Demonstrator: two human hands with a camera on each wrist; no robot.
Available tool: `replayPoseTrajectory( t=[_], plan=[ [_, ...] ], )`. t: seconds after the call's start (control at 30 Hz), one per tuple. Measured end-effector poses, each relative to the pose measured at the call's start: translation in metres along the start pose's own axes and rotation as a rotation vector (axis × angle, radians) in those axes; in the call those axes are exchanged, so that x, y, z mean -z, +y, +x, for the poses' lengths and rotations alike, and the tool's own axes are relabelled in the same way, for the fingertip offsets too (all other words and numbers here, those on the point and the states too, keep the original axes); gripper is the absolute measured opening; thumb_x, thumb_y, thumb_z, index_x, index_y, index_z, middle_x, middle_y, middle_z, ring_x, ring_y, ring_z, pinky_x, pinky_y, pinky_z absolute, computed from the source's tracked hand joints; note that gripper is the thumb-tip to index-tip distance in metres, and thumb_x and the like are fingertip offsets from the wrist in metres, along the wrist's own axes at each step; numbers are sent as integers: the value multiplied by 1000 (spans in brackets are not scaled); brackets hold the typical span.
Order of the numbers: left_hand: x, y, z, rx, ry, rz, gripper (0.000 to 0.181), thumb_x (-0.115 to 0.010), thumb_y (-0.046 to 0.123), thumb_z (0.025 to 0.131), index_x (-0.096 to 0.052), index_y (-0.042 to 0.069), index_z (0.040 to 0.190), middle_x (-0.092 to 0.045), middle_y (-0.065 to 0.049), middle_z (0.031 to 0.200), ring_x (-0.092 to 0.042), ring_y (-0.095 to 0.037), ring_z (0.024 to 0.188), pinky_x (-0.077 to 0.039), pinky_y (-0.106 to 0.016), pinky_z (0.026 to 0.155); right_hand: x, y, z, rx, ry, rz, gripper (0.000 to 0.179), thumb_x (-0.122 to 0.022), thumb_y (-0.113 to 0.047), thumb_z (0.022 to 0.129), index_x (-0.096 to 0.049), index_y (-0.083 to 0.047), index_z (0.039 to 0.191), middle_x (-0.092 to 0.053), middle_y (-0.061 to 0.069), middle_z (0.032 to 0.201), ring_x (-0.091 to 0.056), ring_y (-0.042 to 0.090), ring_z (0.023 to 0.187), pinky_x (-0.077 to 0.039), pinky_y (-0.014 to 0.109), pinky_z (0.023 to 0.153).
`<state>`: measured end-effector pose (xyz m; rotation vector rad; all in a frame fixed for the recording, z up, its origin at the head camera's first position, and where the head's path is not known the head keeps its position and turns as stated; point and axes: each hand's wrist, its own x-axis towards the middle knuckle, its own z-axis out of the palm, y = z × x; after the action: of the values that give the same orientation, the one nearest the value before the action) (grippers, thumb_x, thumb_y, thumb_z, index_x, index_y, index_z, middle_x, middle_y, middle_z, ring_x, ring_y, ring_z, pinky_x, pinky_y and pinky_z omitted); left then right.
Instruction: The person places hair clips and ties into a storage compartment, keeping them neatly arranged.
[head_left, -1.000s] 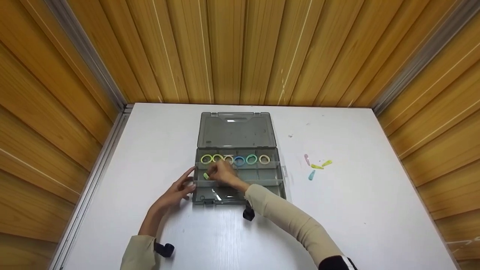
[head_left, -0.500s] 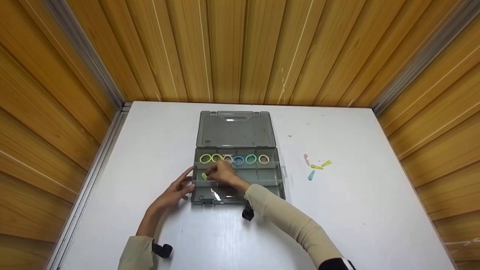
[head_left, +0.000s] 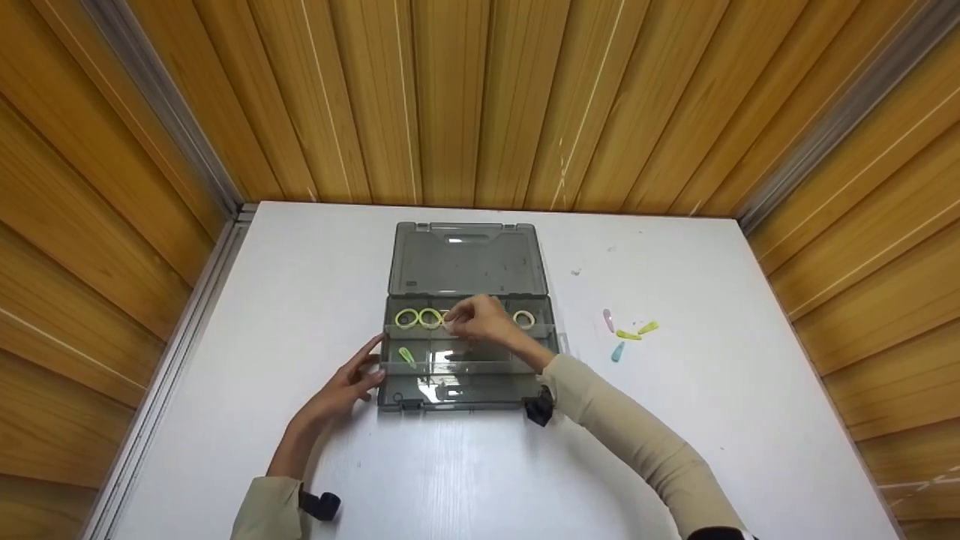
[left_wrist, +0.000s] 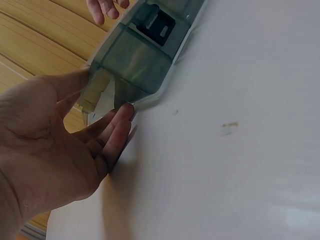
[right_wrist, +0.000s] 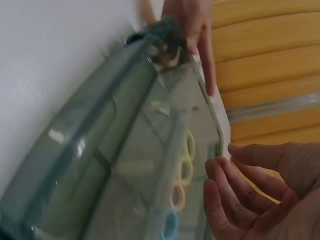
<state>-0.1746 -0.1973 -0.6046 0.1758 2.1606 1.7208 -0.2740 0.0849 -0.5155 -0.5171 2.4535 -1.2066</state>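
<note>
A grey translucent compartment box lies with its lid folded back. My left hand touches the box's left side; the left wrist view shows its extended fingers at the box corner. In the middle row's left compartment lies a green hair clip. My right hand is over the back row, its fingers loosely bent and nothing seen between them. Yellow rings and a cream ring sit in that row. The right hand hides others in the head view; a blue ring shows in the right wrist view.
On the white table, right of the box, lie a pink hair clip, two yellow hair clips and a blue hair clip. The lid lies toward the back. Wood-panelled walls surround the table's back and sides.
The right hand has let go of the green hair clip, leaving it in the compartment, and moved up and to the right. The left hand has stayed at the box's side.
</note>
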Motion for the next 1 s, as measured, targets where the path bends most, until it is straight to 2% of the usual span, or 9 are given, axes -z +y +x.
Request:
replayPoseTrajectory(
  t=[0.07,0.2,0.3,0.43,0.53,0.7,0.87,1.0],
  plan=[
    [0,1,1,1,-6,3,68,-53,22,108,-17,19,165,-35,-33,157,-58,-35,119,-49,-36,85,16,6,-5,-7,17,6,22,-76,-3,88,-75,6,109,-77,20,96,-71,15,66,-59,26,63],
    [-1,3,3,10,-5,8,68,-54,24,107,-17,20,165,-33,-32,159,-58,-38,122,-50,-36,85,46,22,-16,-4,56,5,25,-73,-2,91,-73,7,114,-77,22,99,-72,17,71,-60,29,66],
    [-1,4,3,31,16,7,69,-55,26,107,-19,21,165,-33,-31,160,-58,-37,122,-50,-35,85,65,37,-24,16,94,-25,26,-71,-1,92,-71,8,117,-77,23,99,-76,32,82,-61,34,68],
    [0,5,1,47,17,9,69,-55,24,107,-19,21,165,-32,-31,160,-58,-35,120,-49,-35,84,90,62,-36,26,138,-46,27,-69,1,93,-70,10,117,-77,24,98,-76,37,86,-61,37,68],
    [0,4,0,29,-2,11,69,-53,22,107,-16,19,165,-32,-33,159,-58,-35,119,-49,-36,84,109,80,-46,-9,177,-51,26,-69,2,92,-71,10,116,-77,25,97,-77,36,83,-61,34,65],
    [3,3,0,13,4,10,69,-54,25,107,-18,19,165,-33,-32,159,-59,-32,117,-49,-36,85,138,113,-62,-78,252,-75,25,-71,0,92,-72,10,115,-76,26,94,-77,33,77,-55,21,57],
    [2,0,-1,14,9,14,69,-54,24,107,-18,19,165,-36,-30,158,-59,-29,115,-50,-34,84,155,148,-77,-137,320,-126,24,-72,0,91,-71,13,111,-75,30,95,-76,34,79,-50,15,60],
    [0,0,-1,6,-7,24,69,-53,23,107,-17,19,165,-35,-32,158,-58,-31,117,-50,-34,84,158,170,-87,-185,375,-200,21,-70,-1,91,-73,12,107,-75,29,98,-72,27,81,-45,14,65]
  ],
)
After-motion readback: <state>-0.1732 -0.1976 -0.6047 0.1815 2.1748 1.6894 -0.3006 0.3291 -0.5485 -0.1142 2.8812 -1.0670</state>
